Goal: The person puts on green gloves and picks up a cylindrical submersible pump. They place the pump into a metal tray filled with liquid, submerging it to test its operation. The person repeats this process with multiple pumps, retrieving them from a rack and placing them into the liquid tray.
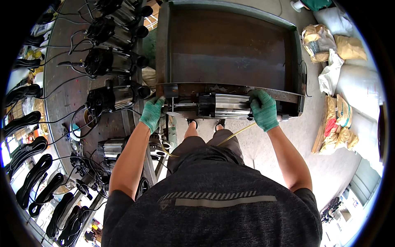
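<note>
Pump (232, 106) lies along the near edge of the tank (230, 49); right grip (264, 110) curls round its right end; left grip (152, 114) bends near its left end, hold impossible to tell.

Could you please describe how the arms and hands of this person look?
The left hand and right hand each wear a streaky green glove ending near the wrist; the right one looks darker toward the fingers. Both forearms are bare below short, dark sleeves.

Green-gloved right hand (264, 110) grips silver-and-black metal cylinder (231, 106) | green-gloved left hand (151, 114) near its left end | dark rectangular metal tank (163, 49) beyond
</note>
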A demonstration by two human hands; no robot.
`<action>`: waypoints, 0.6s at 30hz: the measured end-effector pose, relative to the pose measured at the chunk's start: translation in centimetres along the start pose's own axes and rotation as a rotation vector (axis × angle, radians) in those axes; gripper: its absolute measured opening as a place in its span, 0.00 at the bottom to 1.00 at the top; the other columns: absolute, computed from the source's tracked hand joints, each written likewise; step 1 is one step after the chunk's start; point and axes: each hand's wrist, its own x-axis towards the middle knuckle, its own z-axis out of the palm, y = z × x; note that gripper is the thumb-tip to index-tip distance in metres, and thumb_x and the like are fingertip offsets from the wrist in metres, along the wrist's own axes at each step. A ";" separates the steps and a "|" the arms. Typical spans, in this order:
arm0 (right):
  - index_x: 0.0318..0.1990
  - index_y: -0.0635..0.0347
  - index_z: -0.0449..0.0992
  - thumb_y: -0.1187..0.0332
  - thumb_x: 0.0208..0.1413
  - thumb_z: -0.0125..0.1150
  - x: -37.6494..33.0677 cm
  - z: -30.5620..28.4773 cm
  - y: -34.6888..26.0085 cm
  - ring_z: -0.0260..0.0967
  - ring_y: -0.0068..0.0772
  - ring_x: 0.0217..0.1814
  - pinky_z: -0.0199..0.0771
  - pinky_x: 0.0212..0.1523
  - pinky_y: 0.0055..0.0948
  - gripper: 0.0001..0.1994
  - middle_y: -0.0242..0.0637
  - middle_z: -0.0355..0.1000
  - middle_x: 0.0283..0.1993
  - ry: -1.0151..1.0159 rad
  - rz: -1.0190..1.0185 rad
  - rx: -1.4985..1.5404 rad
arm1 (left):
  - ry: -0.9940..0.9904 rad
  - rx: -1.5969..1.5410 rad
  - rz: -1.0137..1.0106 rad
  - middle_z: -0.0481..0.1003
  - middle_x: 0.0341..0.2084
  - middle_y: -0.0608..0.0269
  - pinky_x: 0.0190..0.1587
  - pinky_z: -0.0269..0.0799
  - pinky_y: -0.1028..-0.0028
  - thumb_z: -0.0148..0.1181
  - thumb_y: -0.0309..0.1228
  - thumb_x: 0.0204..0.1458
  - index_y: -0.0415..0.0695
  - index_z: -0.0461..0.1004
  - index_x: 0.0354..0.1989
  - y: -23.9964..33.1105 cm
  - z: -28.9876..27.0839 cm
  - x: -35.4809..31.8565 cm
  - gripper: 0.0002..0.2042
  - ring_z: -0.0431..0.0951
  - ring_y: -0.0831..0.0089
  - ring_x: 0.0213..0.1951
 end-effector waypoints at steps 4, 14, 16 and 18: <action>0.44 0.62 0.79 0.83 0.53 0.51 -0.1 0.3 0.1 0.72 0.30 0.30 0.74 0.36 0.28 0.14 0.38 0.75 0.31 0.045 -0.006 -0.024 | -0.014 0.062 0.047 0.66 0.16 0.72 0.16 0.53 0.77 0.54 0.37 0.67 0.49 0.73 0.47 -0.5 0.0 0.7 0.07 0.61 0.81 0.15; 0.41 0.61 0.80 0.81 0.52 0.54 -0.1 0.6 0.1 0.76 0.43 0.32 0.76 0.37 0.36 0.12 0.45 0.76 0.33 0.099 -0.020 -0.008 | -0.028 0.051 0.010 0.64 0.15 0.73 0.16 0.51 0.77 0.52 0.37 0.68 0.50 0.71 0.45 -0.2 0.1 0.5 0.06 0.59 0.81 0.14; 0.42 0.61 0.80 0.80 0.52 0.54 -0.1 0.6 0.1 0.76 0.45 0.33 0.76 0.38 0.36 0.12 0.46 0.77 0.34 0.104 -0.035 -0.024 | -0.023 0.015 -0.007 0.64 0.15 0.72 0.15 0.51 0.78 0.52 0.37 0.68 0.49 0.71 0.44 -0.5 0.2 0.3 0.06 0.59 0.82 0.14; 0.42 0.61 0.80 0.79 0.52 0.55 -0.1 0.6 0.2 0.76 0.46 0.33 0.77 0.38 0.36 0.12 0.46 0.77 0.35 0.109 -0.067 -0.070 | -0.018 0.001 -0.006 0.65 0.15 0.72 0.16 0.52 0.78 0.51 0.37 0.68 0.49 0.71 0.44 -0.3 0.4 0.2 0.06 0.59 0.82 0.14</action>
